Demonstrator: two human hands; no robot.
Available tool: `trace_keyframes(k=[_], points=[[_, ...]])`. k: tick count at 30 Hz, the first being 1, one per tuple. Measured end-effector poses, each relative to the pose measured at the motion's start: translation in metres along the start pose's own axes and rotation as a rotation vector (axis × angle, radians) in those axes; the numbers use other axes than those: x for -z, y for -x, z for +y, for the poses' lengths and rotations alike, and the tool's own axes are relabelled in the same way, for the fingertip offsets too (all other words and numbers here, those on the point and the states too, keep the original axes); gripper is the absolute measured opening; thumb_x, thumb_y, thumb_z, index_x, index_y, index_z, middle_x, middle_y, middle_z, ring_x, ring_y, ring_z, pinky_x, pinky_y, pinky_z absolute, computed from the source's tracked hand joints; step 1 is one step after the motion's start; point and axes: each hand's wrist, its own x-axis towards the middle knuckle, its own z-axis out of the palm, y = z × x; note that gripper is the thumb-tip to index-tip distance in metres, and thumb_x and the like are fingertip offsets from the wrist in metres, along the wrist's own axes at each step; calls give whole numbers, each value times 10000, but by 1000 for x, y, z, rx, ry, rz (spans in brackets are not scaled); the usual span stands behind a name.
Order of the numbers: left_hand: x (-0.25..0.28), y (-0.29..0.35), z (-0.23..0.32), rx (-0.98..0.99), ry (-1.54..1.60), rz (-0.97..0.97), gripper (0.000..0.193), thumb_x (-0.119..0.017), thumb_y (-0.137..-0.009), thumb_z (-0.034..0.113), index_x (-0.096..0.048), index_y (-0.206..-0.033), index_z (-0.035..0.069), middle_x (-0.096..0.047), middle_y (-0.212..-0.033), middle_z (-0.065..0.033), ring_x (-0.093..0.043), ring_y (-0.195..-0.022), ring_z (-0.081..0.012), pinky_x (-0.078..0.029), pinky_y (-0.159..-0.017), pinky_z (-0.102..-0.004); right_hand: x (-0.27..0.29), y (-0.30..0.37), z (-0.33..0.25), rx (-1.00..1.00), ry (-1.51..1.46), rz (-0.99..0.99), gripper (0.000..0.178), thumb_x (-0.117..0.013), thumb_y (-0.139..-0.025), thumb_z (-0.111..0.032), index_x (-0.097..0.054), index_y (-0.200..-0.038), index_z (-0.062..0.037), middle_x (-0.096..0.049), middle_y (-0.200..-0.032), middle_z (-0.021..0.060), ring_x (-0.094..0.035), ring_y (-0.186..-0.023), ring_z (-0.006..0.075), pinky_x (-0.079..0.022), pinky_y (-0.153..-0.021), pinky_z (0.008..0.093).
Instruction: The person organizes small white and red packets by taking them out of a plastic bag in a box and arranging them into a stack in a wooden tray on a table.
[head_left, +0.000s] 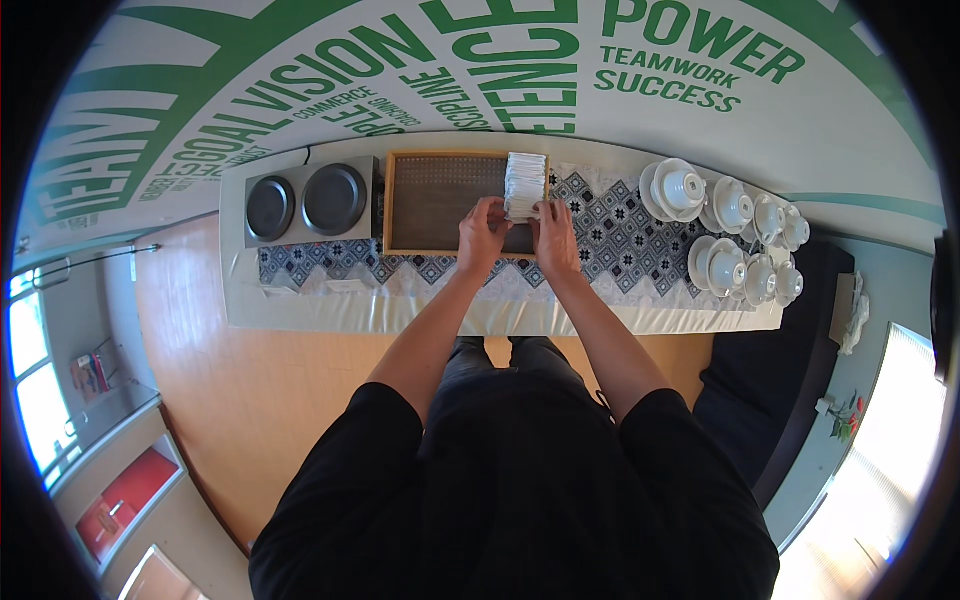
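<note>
A shallow wooden tray (pixel 440 203) with a brown latticed bottom lies on the table in front of me. Along its right side runs a tight row of thin white paper packets (pixel 526 178), standing on edge; what they contain I cannot make out. My left hand (pixel 483 240) bends its fingers against the left side of the row's near end. At the right side of that same end, my right hand (pixel 555 240) closes its fingertips on the packets. Both hands are over the tray's near right part, and the fingers partly hide the nearest packets.
Left of the tray sits a two-plate electric hob (pixel 300 207) with dark round plates. Several white cups (pixel 735 207) with saucers stand in two groups at the right. A patterned runner (pixel 620 235) covers part of the cream-clothed table (pixel 400 315); a lettered wall rises behind.
</note>
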Motion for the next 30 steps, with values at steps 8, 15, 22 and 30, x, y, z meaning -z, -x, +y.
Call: trace_keyframes(k=[8, 15, 22, 30], points=[[0, 0, -4, -26, -39, -4, 443, -905, -838, 14, -697, -1226, 63, -799, -1015, -127, -811, -899, -271, -649, -799, -402, 6, 1, -8, 54, 48, 68, 233, -764, -982, -87, -652, -1184, -61, -602, -1163, 160, -614, -1112, 410, -553, -961, 521], [0, -1, -4, -27, -54, -2, 472, -938, -806, 41, -707, -1216, 86, -766, -1014, -111, -799, -877, -262, -631, -788, -405, 2, 4, -5, 26, 116, 82, 193, -765, -973, -109, -648, -1121, -66, -624, -1140, 140, -603, -1103, 392, -518, -956, 532], [3, 0, -3, -58, -30, -8, 495, -943, -791, 19, -706, -1219, 91, -721, -1013, -99, -777, -842, -248, -626, -776, -403, 9, 8, -9, 12, 109, 73, 204, -739, -972, -60, -656, -1158, -69, -625, -1163, 162, -598, -1116, 412, -520, -985, 534], [12, 2, 6, -146, -56, -45, 526, -935, -805, 13, -679, -1259, 82, -659, -1031, -113, -717, -889, -262, -640, -777, -394, 75, 77, -8, 51, -62, 122, 394, -665, -885, 115, -643, -1246, -43, -599, -1216, 211, -582, -1164, 464, -510, -1017, 563]])
